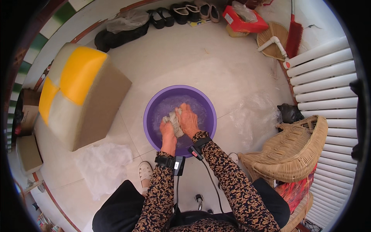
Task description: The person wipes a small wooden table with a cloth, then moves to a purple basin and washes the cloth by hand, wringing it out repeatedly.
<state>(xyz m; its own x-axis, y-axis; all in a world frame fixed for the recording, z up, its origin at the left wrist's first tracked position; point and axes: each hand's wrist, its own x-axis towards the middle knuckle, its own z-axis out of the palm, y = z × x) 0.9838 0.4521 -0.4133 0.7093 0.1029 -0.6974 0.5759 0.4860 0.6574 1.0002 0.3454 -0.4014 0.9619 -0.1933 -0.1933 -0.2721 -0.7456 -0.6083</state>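
A round purple plastic basin (147, 116) with water (188, 100) in it stands on the tiled floor in front of me. Over the basin, a bunched-up, wet-looking beige cloth (175, 123) is gathered between both hands. My left hand (168, 132) grips the cloth from its left side. My right hand (187, 120) lies over its right side, with the fingers pressed together. Part of the cloth is hidden under the right hand and between the palms. Each wrist wears a black strap with a small cabled device.
A yellow-and-grey cube stool (87, 98) stands to the left. Thin plastic sheets lie at left (105, 166) and right (255, 116). A wicker chair (284, 150) stands against a white radiator (321, 84). Several shoes (181, 14) line the far wall, near a red box (245, 21).
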